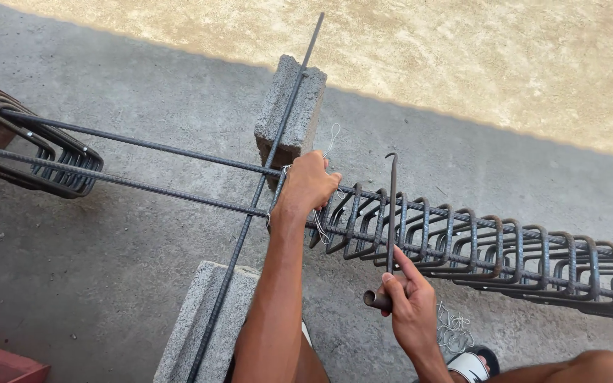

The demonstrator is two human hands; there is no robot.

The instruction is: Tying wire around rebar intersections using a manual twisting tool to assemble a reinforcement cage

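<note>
Left hand closed in a grip around the upper long bars where the first stirrup of the row meets them, fingers curled over the top. Thin tie wire looping out just past the knuckles and trailing down beside the wrist.

Right hand gripping a hook tool by its round handle, forefinger stretched up along the shank. Tool held upright, its bent tip above the cage, just right of the left hand, apart from it.

Row of stirrups packed close together along the long bars, running off toward the right edge. Second bundle of stirrups hanging on the same bars at far left, well apart from the hands.

Cross bar laid under the long bars, resting on two concrete blocks: far block beyond the cage, near block just beside the left forearm.

More loose wire on the concrete floor near the right wrist, sandal beside it. Sandy ground beyond the floor's edge.
</note>
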